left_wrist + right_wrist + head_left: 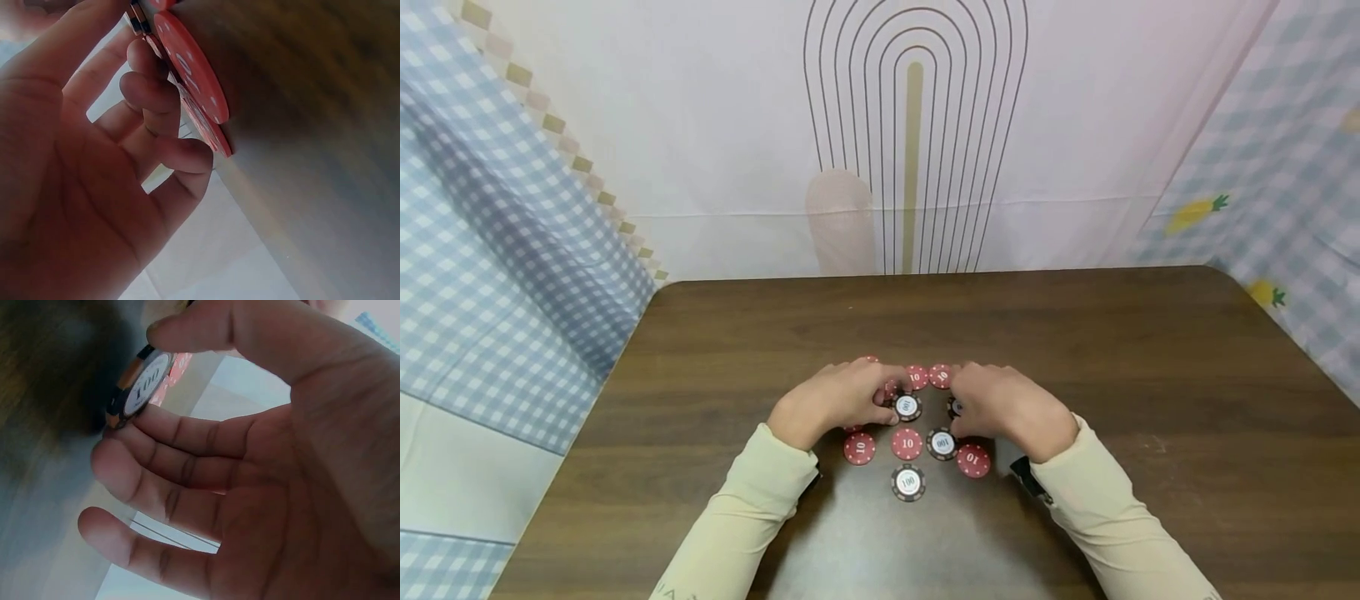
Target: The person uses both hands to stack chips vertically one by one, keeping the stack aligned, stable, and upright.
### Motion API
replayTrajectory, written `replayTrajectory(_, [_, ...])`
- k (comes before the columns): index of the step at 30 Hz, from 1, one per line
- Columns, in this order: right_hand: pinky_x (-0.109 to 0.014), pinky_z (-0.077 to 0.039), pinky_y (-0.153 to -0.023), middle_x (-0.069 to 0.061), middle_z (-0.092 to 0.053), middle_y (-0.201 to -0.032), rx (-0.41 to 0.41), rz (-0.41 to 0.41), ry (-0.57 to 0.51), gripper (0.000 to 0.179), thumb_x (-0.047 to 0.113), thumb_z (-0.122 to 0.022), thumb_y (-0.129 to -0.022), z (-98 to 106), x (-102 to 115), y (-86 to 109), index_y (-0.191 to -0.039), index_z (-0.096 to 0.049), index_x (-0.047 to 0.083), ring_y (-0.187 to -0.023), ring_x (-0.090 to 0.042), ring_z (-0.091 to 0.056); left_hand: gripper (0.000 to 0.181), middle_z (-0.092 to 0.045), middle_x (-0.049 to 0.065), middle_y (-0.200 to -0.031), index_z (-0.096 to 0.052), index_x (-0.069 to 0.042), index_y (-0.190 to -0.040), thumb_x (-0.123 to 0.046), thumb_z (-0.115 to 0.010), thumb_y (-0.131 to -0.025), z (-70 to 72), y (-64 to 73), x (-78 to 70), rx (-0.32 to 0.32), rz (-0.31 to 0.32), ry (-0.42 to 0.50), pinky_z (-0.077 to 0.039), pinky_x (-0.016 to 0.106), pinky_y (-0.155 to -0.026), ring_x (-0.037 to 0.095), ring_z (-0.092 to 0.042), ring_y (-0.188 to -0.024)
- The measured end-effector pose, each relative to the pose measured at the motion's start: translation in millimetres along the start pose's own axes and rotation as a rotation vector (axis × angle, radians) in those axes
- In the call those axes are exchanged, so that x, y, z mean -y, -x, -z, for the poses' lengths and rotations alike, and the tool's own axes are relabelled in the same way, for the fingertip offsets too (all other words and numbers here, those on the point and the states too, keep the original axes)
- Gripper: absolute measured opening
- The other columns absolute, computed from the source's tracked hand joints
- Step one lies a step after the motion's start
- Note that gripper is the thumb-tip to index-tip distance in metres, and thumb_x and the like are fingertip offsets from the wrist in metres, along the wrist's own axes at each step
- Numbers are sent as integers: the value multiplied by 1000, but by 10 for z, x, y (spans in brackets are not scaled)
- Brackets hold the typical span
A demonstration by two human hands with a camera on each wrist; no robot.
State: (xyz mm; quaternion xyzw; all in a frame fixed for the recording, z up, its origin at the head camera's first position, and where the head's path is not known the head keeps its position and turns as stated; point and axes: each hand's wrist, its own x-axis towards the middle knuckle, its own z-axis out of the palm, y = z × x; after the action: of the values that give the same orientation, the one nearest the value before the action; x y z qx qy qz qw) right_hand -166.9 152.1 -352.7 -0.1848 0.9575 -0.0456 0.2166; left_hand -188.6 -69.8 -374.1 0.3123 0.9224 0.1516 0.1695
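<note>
My left hand (pixel 838 400) pinches a black 100 poker chip (pixel 907 407) between thumb and index finger. In the left wrist view its other fingers curl beside a red 10 poker chip (pixel 190 69). My right hand (pixel 1003 408) holds another black 100 chip (pixel 145 384) by its edge, thumb on one side and fingers on the other; in the head view the hand partly covers it. Close to the right thumb lies a third black chip (pixel 942 443). Between the hands is a red 10 chip (pixel 907 444), with a black chip (pixel 908 482) nearer me.
Red chips (pixel 917 377) lie beyond the hands, some partly hidden. One red chip (pixel 860 448) is below the left hand, another (pixel 973 460) below the right. The brown wooden table (pixel 1112 333) ends at a patterned cloth backdrop (pixel 730 125).
</note>
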Motion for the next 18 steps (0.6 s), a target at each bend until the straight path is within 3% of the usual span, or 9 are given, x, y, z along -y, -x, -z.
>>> replayTrajectory(2, [-40, -49, -67, -5, -62, -86, 4, -6, -7, 27, 19, -78, -84, 4, 3, 2, -105, -66, 6, -72, -21, -57, 34, -59, -6, -81, -71, -32, -125, -24, -82, -94, -11, -7, 6, -3, -1, 24, -45, 33, -63, 11, -56, -74])
replayTrajectory(8, [-49, -56, -85, -17, -63, -122, -26, 42, -4, 61, 21, -79, -86, -14, 10, 3, -137, -58, -6, -95, -24, -62, 37, -60, -5, -84, -71, -30, -127, -24, -84, -93, -24, -20, -17, 1, 13, 67, -46, 33, -66, 12, -57, -77])
replayTrajectory(13, [-58, -55, -93, -21, -60, -128, -75, 129, -16, 59, 19, -77, -86, -46, 62, -28, -135, -57, -7, -111, -29, -63, 38, -60, -6, -85, -71, -29, -127, -22, -84, -92, -12, -15, -20, 5, 35, 67, -47, 32, -68, 12, -57, -79])
replayTrajectory(18, [-51, -59, -79, -15, -61, -114, -162, 204, -23, 50, 20, -77, -85, -84, 145, -60, -126, -63, -5, -93, -22, -61, 36, -59, -6, -82, -71, -30, -124, -21, -84, -92, -3, -6, 1, 4, 41, 70, -46, 32, -66, 11, -56, -77])
